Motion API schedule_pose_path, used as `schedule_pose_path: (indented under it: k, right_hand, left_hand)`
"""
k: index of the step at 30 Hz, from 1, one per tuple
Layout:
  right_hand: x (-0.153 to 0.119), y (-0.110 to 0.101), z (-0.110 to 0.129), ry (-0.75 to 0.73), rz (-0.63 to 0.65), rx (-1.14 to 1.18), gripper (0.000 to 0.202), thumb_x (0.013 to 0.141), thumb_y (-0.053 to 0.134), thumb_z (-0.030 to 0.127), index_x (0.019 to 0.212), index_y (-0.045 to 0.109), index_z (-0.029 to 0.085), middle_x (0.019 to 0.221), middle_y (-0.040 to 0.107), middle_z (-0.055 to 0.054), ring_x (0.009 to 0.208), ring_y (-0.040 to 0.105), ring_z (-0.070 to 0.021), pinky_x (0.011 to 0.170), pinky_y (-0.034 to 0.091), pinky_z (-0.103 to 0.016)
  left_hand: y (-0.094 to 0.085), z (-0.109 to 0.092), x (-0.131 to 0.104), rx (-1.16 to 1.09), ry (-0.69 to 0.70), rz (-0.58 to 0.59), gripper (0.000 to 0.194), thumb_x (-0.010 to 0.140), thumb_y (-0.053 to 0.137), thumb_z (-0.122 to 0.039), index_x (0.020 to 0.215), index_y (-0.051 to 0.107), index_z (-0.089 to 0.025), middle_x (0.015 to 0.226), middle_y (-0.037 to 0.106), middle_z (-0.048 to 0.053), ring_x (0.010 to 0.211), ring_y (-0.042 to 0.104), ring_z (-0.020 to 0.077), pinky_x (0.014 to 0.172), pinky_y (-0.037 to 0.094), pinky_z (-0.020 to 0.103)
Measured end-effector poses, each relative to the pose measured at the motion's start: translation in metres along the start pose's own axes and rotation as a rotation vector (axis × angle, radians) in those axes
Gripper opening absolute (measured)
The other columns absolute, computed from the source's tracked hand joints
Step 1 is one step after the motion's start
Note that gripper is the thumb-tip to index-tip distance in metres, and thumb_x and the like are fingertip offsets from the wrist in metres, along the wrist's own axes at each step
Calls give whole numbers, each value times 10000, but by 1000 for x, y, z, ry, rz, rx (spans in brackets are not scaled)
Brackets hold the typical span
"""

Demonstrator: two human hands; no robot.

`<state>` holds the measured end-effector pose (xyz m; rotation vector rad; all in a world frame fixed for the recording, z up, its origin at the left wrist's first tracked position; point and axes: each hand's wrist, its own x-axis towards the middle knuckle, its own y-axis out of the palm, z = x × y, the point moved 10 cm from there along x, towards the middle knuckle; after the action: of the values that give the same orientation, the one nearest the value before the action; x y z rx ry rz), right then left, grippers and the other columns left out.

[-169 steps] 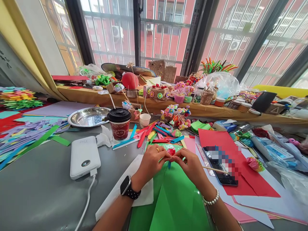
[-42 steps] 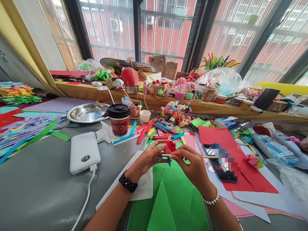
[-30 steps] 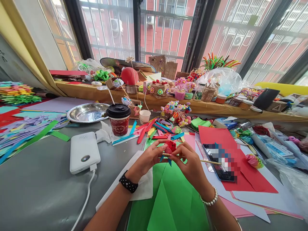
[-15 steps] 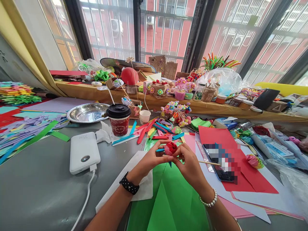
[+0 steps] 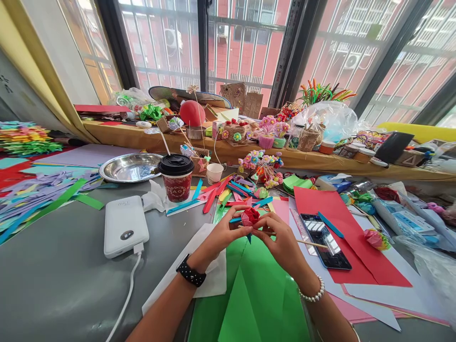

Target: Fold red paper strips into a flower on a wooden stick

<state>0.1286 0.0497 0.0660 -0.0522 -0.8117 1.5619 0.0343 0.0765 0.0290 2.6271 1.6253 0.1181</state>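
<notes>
A small red folded-paper flower [image 5: 250, 216] is pinched between the fingertips of my left hand [image 5: 218, 241], over a green sheet [image 5: 270, 294]. Blue paper strips [image 5: 235, 220] stick out beside and below the petals. My right hand [image 5: 283, 244] has its fingers closed near the flower's base, touching it. A thin wooden stick [image 5: 312, 244] runs out from under these right fingers toward the phone [image 5: 327, 242]. Where the stick's inner end lies among the fingers is hard to make out.
A white power bank [image 5: 126, 223] with a cable lies at left, near a lidded cup [image 5: 175, 183] and a metal plate [image 5: 130, 171]. Paper strips [image 5: 217, 192] lie beyond my hands. Red paper [image 5: 377, 251] and a pink paper flower [image 5: 376, 239] are at right.
The flower has moved slightly left and up, its petals turned a little more toward me. My right wrist has shifted slightly to the right. Both hands keep their hold.
</notes>
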Motion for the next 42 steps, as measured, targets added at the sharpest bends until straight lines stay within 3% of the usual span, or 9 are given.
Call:
schedule_pose_path:
  k: [10, 16, 23, 33, 42]
  right_hand:
    - [-3, -7, 18, -109, -84, -155, 77, 784, 510, 167, 798, 581, 194, 804, 550, -51, 764, 543, -176, 638, 473, -302]
    - [-4, -10, 23, -138, -86, -153, 124, 781, 513, 140, 828, 601, 212, 800, 571, -32, 759, 550, -160, 655, 458, -280]
    - [-5, -10, 24, -132, -109, -177, 97, 786, 495, 138, 789, 578, 189, 760, 550, -37, 717, 533, -159, 619, 454, -279]
    - [-8, -10, 37, -225, -144, -256, 102, 808, 466, 174, 779, 561, 195, 733, 552, -42, 715, 528, -169, 607, 444, -291]
    - [-12, -8, 41, -295, -189, -300, 113, 819, 449, 151, 810, 546, 206, 768, 557, -39, 751, 533, -163, 642, 453, -294]
  left_hand:
    - [3, 8, 4, -393, -72, -3, 323, 753, 490, -407, 1009, 504, -209, 877, 597, 50, 700, 573, 154, 679, 452, 328]
    - [3, 9, 1, -438, -83, 9, 270, 753, 525, -327, 1001, 508, -221, 848, 599, 28, 716, 571, 135, 664, 455, 290]
    - [10, 9, 1, -461, -100, 58, 338, 764, 526, -298, 1095, 499, -235, 873, 594, 36, 749, 559, 132, 683, 443, 272]
    - [11, 11, -3, -481, -172, 50, 279, 737, 557, -303, 1010, 553, -246, 715, 566, -3, 681, 551, 125, 643, 435, 268]
    - [11, 10, -2, -494, -172, 79, 252, 748, 545, -289, 997, 551, -246, 709, 559, -4, 698, 553, 130, 636, 436, 265]
